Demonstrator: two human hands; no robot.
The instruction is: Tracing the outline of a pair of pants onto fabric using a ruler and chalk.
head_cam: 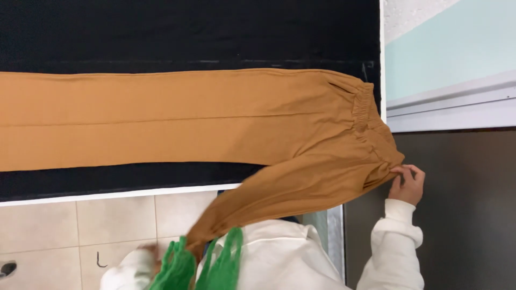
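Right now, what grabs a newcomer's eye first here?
The long mustard-brown fabric trousers with an elastic waistband, spread across the black table surface, dominate the upper frame. At right, the right hand pinches the waistband corner; one leg hangs off the table edge toward the blurred left hand at the bottom, beside bright green mesh fabric.

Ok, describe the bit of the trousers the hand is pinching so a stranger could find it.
Start at the black table, where the tan trousers lie flat. Follow them to the gathered elastic waistband. Its lower corner hangs past the table edge, pinched by the right hand, unlike the flat legs.
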